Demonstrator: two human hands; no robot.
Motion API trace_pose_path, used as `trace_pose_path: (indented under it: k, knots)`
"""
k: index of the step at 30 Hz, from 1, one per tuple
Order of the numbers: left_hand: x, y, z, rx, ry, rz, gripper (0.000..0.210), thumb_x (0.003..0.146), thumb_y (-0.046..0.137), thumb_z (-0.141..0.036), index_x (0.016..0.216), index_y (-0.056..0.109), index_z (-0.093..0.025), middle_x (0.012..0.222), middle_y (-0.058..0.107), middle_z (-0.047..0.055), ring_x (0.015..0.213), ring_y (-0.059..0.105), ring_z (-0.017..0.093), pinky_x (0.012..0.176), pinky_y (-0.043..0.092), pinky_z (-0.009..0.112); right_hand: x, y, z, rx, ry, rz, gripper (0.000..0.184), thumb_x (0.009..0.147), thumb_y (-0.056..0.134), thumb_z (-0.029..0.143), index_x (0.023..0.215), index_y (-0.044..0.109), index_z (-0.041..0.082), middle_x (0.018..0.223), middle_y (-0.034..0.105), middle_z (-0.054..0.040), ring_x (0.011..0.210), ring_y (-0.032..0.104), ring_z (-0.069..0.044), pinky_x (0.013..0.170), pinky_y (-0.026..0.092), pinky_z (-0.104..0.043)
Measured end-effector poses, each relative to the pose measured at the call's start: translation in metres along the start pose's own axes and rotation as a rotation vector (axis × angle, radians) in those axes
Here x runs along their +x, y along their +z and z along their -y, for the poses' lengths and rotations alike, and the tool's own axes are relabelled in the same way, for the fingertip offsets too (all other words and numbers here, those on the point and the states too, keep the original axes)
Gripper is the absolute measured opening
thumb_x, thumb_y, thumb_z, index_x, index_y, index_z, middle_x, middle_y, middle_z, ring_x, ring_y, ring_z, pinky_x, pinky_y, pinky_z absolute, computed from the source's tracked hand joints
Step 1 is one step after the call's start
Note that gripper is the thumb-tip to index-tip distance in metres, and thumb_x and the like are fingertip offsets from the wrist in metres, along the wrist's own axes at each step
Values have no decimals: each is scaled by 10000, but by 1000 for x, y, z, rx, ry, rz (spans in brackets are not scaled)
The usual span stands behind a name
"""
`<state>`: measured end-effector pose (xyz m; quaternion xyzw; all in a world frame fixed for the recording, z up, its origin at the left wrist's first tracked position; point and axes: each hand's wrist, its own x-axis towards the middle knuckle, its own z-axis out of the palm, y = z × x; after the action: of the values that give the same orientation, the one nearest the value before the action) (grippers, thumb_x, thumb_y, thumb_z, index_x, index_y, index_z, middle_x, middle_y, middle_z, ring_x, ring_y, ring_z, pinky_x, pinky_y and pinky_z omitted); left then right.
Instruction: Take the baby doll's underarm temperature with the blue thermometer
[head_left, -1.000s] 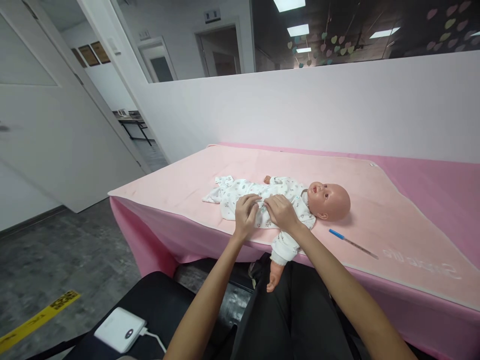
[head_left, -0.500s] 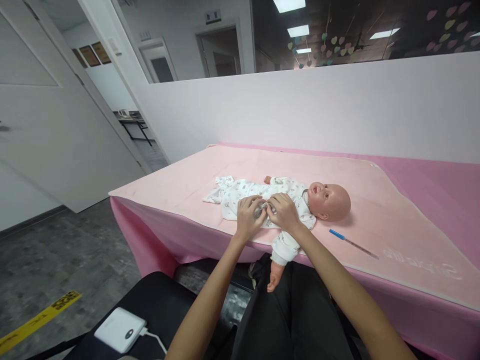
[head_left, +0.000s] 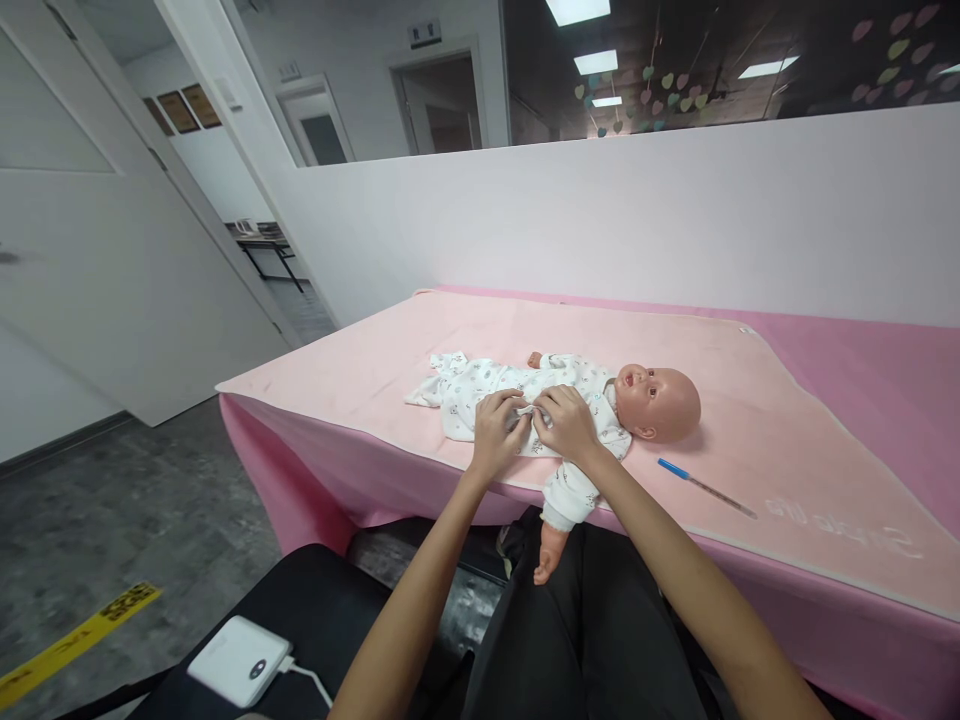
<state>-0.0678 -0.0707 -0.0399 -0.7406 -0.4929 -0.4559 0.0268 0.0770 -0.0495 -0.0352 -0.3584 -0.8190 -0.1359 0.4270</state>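
A baby doll [head_left: 660, 402] lies on its back, head to the right, on a pale pink towel [head_left: 360, 380]. It wears a white printed baby outfit [head_left: 469, 385]; one of its arms hangs over the table's near edge. At the doll's middle, my left hand [head_left: 496, 428] pinches the outfit's fabric with bent fingers. Close beside it, my right hand [head_left: 564, 420] pinches the same cloth, the two thumbs nearly meeting. What lies between the fingertips, perhaps an edge or fastening, is too small to make out.
A blue-capped pen [head_left: 705, 486] lies on the towel right of the doll. Beneath the towel is a darker pink tablecloth [head_left: 885, 380]. To my left, a white power bank [head_left: 238, 660] with a cable rests on a black seat [head_left: 315, 600]. A white partition [head_left: 637, 220] stands behind the table.
My fingers shift very slightly on the cloth at the doll's middle. The doll and the pen stay in place.
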Motion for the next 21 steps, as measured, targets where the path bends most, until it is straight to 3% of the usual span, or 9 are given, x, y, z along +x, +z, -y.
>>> trace_pose_path:
  k: [9,17,19,21]
  knots:
    - [4,0,6,-132,-67,1,108,756,508,-165,738,600,-218,929,598,25,919,536,185,863,399,356,-1,3,-1,-33,-10,33,151,838,451,158,778,588,173,767,581,-54,762,484,-178,702,364,-313]
    - [0,0,4,-21,-51,-89,117,730,515,-194,613,507,-193,841,545,38,822,491,191,787,385,366,1,1,0,-33,27,14,146,837,444,154,747,557,172,745,580,-50,733,476,-174,696,368,-306]
    - [-1,0,11,-36,-138,-165,176,735,510,-211,569,455,-193,802,523,35,796,477,185,773,385,366,1,1,0,-35,34,-2,145,832,446,154,738,554,173,743,582,-49,727,476,-173,694,368,-302]
    - [-1,0,17,-85,-316,-303,246,766,477,-236,541,383,-196,753,477,29,774,463,175,744,396,352,0,2,0,-37,45,-14,142,824,448,151,731,553,173,741,583,-49,724,479,-171,692,369,-297]
